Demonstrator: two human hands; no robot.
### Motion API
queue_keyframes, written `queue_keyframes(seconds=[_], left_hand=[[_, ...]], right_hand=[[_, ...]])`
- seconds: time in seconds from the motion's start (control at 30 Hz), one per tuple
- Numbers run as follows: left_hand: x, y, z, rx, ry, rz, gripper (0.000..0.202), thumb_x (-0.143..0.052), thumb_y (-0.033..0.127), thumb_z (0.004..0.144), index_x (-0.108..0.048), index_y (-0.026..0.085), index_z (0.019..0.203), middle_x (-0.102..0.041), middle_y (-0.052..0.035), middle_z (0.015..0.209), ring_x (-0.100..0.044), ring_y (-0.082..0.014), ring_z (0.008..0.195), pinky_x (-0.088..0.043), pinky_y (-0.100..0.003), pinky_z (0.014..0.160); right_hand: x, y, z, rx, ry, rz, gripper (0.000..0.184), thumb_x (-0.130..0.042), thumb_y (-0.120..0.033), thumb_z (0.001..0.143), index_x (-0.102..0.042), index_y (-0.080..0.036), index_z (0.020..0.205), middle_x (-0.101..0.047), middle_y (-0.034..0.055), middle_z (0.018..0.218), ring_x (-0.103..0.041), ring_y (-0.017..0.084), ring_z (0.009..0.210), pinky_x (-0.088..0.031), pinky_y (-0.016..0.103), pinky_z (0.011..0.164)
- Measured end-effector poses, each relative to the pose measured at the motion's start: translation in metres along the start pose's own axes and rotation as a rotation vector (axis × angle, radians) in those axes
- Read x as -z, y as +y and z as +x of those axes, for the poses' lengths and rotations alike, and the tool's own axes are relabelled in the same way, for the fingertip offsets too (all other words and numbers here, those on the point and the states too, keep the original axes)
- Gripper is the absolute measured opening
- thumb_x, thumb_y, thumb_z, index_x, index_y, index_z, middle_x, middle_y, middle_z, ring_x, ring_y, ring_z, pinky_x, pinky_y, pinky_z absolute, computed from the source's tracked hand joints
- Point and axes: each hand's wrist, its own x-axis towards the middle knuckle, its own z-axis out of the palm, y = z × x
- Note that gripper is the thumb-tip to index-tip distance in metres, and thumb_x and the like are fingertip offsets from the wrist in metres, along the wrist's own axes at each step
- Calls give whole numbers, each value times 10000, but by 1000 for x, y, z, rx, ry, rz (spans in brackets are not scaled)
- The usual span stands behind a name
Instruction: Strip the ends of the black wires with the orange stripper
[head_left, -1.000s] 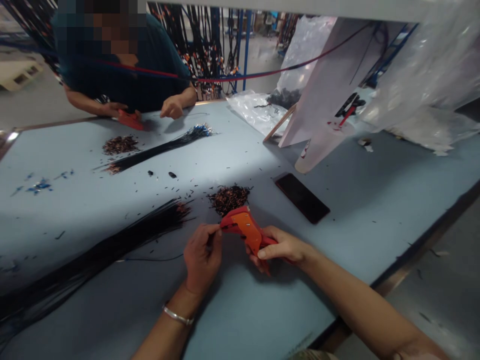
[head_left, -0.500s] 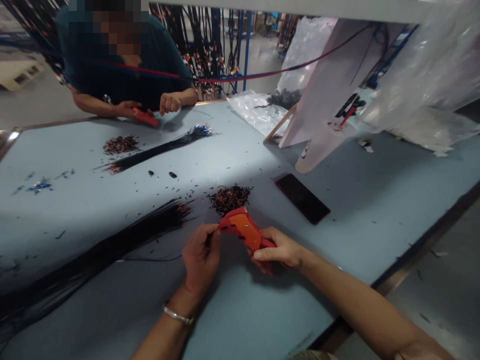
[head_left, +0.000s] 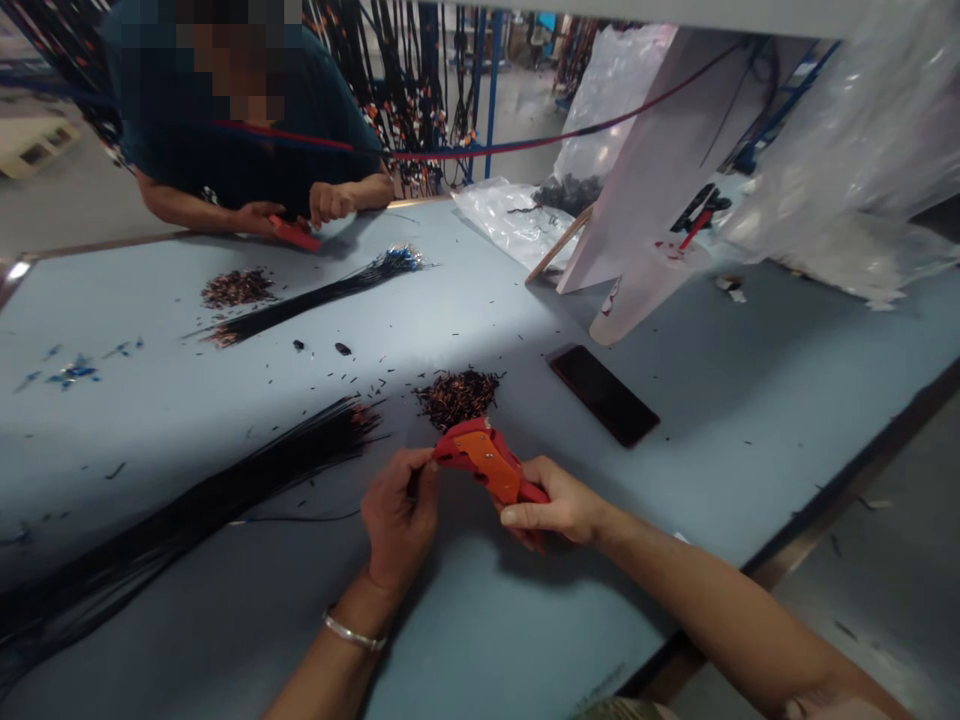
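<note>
1. Worktop (head_left: 750, 400): extends under and beyond both hands; everything listed below lies on it or is held above it.
2. Bundle of wires (head_left: 202, 500): to the left of the left hand (head_left: 400, 515), on the worktop. Long axis slants from the near left to a frayed, copper-coloured end just beyond and left of that hand. The left hand is the nearer one; no contact seen.
3. Hands: the right hand (head_left: 559, 505) is wrapped round the handles of the pliers (head_left: 487, 458). The left hand is pinched closed at the nose, apparently on a single wire (head_left: 315, 518); the gripped part is hidden.
4. Pliers: held between the two hands. Long axis runs from the right palm away and leftward, the head bending towards the left fingertips. Nose and fingertips meet or nearly meet; whether the jaws bear on the wire cannot be determined.
5. Phone (head_left: 605, 395): flat, beyond the right hand, well apart from it.
6. Pile of scraps (head_left: 459, 398): just beyond the head of the pliers, ahead of the gap between the hands.
7. Single wire: runs roughly sideways from a pale tip beside the bundle, disappearing behind the left hand.
</note>
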Motion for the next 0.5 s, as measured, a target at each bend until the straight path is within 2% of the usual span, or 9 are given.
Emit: queue_keyframes(seconds=[0.23, 0.37, 0.5], left_hand=[[1, -1, 1, 20, 5, 5, 152, -540, 215, 886, -673, 172, 827, -640, 17, 669, -546, -91, 563, -418, -196, 563], [1, 0, 3, 48, -5, -12, 158, -543, 238, 888, -673, 176, 823, -639, 23, 664, -539, -90, 555, -415, -193, 558], [1, -1, 4, 78, 2, -15, 155, -536, 235, 890, -663, 174, 825, -646, 16, 685, -540, -92, 565, -421, -193, 564]], right_hand=[[-4, -2, 0, -9, 72, -36, 393, -724, -480, 741, -515, -160, 652, -514, -46, 482, -451, 63, 365, -345, 159, 342], [-9, 2, 3, 3, 119, -5, 408, -733, -484, 731, -497, -168, 626, -466, -66, 427, -392, 52, 321, -294, 153, 301], [-11, 6, 9, 20, 77, 75, 421, -749, -491, 720, -494, -165, 640, -485, -59, 453, -420, 57, 323, -312, 149, 288]])
